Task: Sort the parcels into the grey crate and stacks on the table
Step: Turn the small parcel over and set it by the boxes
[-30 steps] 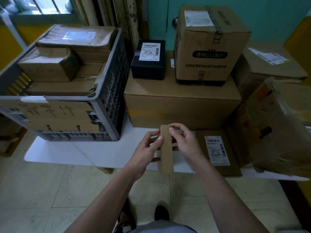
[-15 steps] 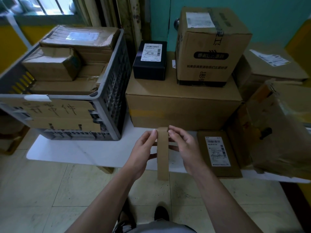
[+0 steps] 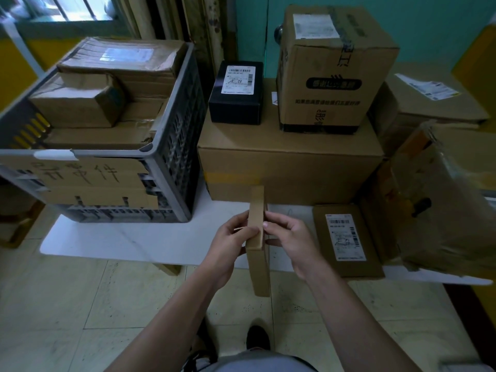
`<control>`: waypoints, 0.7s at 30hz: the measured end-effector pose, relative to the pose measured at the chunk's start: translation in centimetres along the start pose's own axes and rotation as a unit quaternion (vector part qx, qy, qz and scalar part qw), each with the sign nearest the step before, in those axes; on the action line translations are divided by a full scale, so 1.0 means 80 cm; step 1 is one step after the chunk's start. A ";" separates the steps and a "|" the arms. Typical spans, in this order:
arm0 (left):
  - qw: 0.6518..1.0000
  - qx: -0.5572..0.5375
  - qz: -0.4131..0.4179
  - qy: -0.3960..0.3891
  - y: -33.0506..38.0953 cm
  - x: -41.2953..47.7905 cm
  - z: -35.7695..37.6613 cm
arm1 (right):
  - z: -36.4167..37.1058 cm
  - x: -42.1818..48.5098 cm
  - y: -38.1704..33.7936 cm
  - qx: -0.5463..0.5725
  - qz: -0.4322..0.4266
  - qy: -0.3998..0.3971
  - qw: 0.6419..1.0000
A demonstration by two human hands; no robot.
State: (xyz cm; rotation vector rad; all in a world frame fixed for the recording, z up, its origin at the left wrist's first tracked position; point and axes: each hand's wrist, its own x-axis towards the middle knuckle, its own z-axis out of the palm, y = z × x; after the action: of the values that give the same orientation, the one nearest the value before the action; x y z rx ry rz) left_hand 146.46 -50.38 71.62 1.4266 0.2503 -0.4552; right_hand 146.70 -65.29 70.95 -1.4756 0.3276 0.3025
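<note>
A thin flat cardboard parcel (image 3: 258,253) stands on edge in the air over the front edge of the white table (image 3: 139,241). My left hand (image 3: 232,244) grips its left face and my right hand (image 3: 291,241) pinches its right side, thumb on the narrow edge. The grey crate (image 3: 171,146) stands at the left of the table, filled with several cardboard parcels (image 3: 80,106). A big brown box (image 3: 290,162) lies behind my hands, carrying a black labelled box (image 3: 237,92) and a tall carton (image 3: 332,71).
A flat labelled parcel (image 3: 346,240) lies on the table right of my hands. A crumpled plastic-wrapped carton (image 3: 440,200) leans at the far right, with another box (image 3: 429,103) behind it. Tiled floor (image 3: 80,304) lies below the table edge.
The thin parcel has turned and tilted in my hands, its top leaning further away. Both hands have slid lower along it.
</note>
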 end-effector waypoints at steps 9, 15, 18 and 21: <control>1.000 -0.013 0.005 0.002 0.001 -0.001 -0.002 | -0.002 0.003 0.003 0.007 0.005 -0.012 1.000; 1.000 -0.008 0.023 0.001 -0.005 0.006 -0.005 | -0.006 0.009 0.007 0.000 0.013 -0.004 1.000; 1.000 0.007 0.030 -0.003 -0.005 0.007 -0.005 | -0.005 0.009 0.007 0.001 0.010 -0.010 1.000; 0.999 0.011 0.040 -0.012 -0.004 0.008 -0.006 | -0.004 0.007 0.009 0.007 0.009 -0.010 1.000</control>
State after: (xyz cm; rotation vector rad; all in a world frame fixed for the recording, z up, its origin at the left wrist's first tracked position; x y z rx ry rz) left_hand 146.92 -50.01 71.01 1.4460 0.1683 -0.4101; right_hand 146.95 -65.59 70.06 -1.4549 0.3260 0.3277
